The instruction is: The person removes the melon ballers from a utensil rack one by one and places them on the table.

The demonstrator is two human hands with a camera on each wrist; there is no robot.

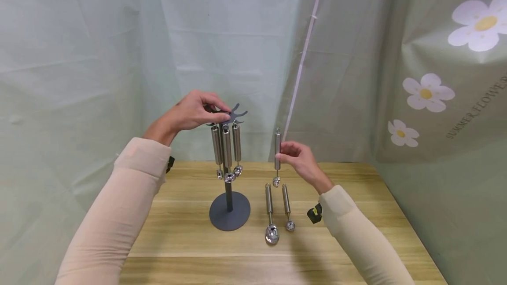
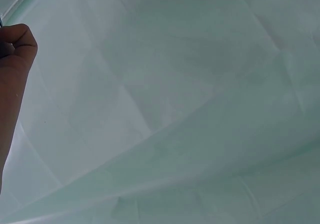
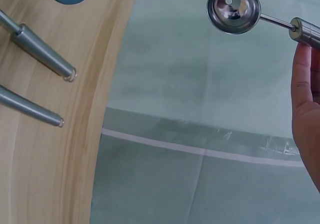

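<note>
A scoop (image 1: 277,157) is held upright above the surface (image 1: 340,214) by the right hand (image 1: 299,157), its handle pinched between fingers and thumb and its small bowl hanging down. Just left of it, the forked top of a dark stand (image 1: 229,206) is gripped by the left hand (image 1: 194,111). Three scoops (image 1: 226,153) hang from that top. Two more scoops (image 1: 277,210) lie side by side on the surface, just right of the stand's round base and below the held scoop.
</note>
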